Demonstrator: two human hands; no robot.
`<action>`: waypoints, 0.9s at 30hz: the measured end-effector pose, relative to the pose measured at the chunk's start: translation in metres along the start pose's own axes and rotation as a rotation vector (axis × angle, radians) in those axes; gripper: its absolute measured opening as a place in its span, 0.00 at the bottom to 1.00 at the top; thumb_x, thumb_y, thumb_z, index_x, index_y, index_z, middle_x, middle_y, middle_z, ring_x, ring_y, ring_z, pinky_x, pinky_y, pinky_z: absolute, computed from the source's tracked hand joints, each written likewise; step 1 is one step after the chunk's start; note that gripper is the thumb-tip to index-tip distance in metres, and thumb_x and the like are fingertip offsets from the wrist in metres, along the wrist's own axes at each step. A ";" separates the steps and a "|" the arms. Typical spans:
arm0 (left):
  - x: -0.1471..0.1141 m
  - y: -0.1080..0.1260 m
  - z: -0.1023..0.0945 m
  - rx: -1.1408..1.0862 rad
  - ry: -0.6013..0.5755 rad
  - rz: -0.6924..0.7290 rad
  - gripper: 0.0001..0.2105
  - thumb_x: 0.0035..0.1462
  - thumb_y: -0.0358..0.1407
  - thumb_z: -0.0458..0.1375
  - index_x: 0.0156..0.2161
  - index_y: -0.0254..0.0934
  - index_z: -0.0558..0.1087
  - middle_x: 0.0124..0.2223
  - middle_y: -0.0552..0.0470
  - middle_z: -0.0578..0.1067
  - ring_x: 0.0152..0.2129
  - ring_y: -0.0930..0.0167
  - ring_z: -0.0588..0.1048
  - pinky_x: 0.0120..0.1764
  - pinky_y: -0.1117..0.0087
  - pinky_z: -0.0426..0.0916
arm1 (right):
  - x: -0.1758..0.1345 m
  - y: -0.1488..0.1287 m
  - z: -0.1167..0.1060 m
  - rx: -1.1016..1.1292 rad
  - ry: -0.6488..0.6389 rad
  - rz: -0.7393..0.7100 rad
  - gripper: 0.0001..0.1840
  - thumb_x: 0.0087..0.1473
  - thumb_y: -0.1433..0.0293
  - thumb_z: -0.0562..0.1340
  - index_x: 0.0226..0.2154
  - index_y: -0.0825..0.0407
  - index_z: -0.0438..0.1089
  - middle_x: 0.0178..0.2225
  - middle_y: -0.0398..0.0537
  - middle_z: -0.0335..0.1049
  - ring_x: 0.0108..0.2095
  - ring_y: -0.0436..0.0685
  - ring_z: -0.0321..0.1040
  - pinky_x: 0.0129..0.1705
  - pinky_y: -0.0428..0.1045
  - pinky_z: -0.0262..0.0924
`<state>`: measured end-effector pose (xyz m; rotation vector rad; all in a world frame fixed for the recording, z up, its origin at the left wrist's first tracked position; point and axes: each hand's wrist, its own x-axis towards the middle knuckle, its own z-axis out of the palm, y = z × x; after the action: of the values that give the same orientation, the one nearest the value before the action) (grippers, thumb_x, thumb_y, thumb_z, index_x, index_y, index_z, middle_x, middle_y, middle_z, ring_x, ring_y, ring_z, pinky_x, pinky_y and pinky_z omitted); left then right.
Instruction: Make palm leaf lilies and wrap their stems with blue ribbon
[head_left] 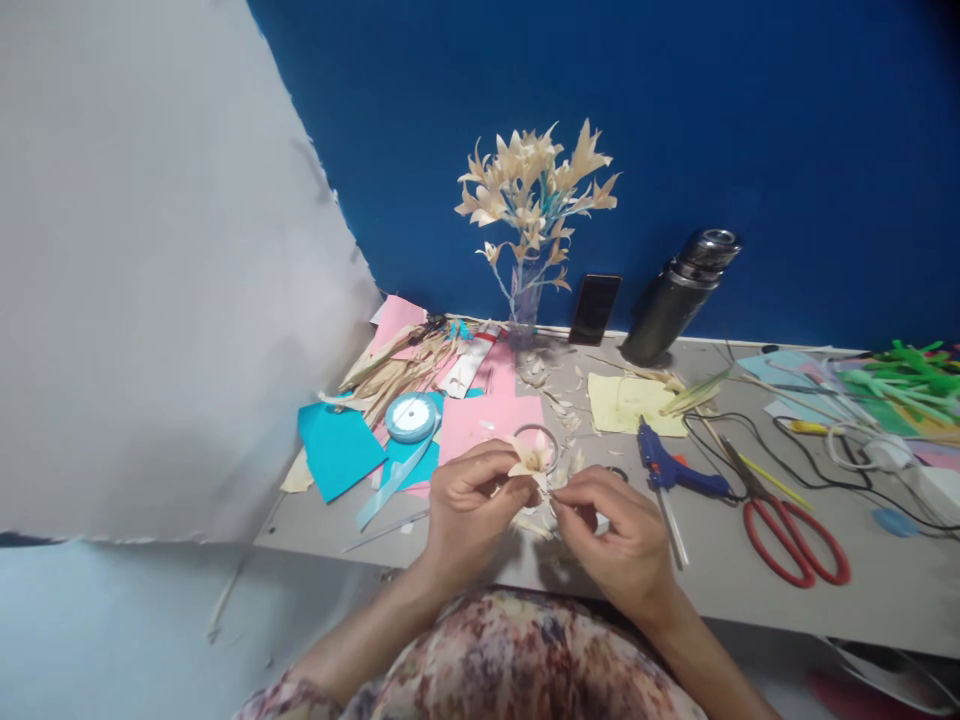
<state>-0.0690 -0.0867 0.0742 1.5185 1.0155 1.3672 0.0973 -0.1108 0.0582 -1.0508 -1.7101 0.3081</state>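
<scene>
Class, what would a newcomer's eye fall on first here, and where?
First, the cream, pointed-petalled flowers in a translucent vase, before the deep blue wall. Nearer, at the middle, the left hand holds a small cream flower, the right hand close beside it. Rightward lie metal scissors with red looped handles.

I count: two bare hands [480, 500], one held cream pointed-petal flower [531, 458], one dark cylindrical flask [667, 312], one black rectangular phone [595, 309], one see-through vase [526, 300], one blue glue gun [666, 466], one pair of red-handled metal scissors [781, 520], one pale-blue ribbon roll [411, 416]. Vased cream blooms [516, 160] overlap; I can't get an exact number.
</scene>
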 end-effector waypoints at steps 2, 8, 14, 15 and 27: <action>0.000 0.001 0.000 -0.002 -0.004 -0.003 0.08 0.54 0.29 0.64 0.25 0.36 0.80 0.25 0.50 0.76 0.25 0.71 0.74 0.29 0.73 0.67 | -0.001 0.000 0.001 0.006 0.002 0.007 0.09 0.54 0.80 0.61 0.30 0.52 0.74 0.26 0.47 0.72 0.23 0.51 0.68 0.23 0.45 0.61; -0.002 0.002 0.001 -0.023 -0.013 -0.028 0.09 0.55 0.30 0.64 0.24 0.36 0.79 0.24 0.49 0.76 0.24 0.70 0.74 0.29 0.72 0.67 | -0.003 -0.003 0.003 0.024 0.018 0.024 0.09 0.53 0.79 0.60 0.29 0.51 0.74 0.25 0.46 0.71 0.22 0.51 0.67 0.23 0.46 0.60; 0.000 0.008 0.001 -0.040 -0.019 -0.025 0.09 0.55 0.31 0.64 0.23 0.35 0.79 0.24 0.49 0.76 0.24 0.70 0.74 0.29 0.72 0.67 | -0.004 -0.004 0.006 0.025 0.040 0.034 0.10 0.54 0.79 0.60 0.28 0.51 0.73 0.25 0.47 0.71 0.23 0.51 0.67 0.22 0.45 0.60; 0.000 0.009 0.001 -0.039 -0.022 -0.023 0.09 0.54 0.30 0.64 0.23 0.35 0.79 0.24 0.49 0.76 0.24 0.70 0.75 0.29 0.73 0.67 | -0.004 -0.004 0.007 0.029 0.041 0.037 0.10 0.54 0.79 0.60 0.28 0.51 0.73 0.25 0.47 0.71 0.23 0.51 0.67 0.22 0.45 0.60; 0.000 0.004 0.003 -0.123 -0.050 -0.073 0.08 0.51 0.28 0.66 0.22 0.34 0.78 0.23 0.50 0.76 0.21 0.72 0.75 0.27 0.74 0.68 | -0.005 -0.005 0.010 0.065 0.065 0.059 0.10 0.54 0.80 0.60 0.27 0.51 0.73 0.24 0.46 0.71 0.23 0.51 0.67 0.24 0.45 0.60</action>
<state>-0.0656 -0.0880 0.0777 1.4048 0.9301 1.3105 0.0864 -0.1147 0.0545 -1.0533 -1.6033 0.3615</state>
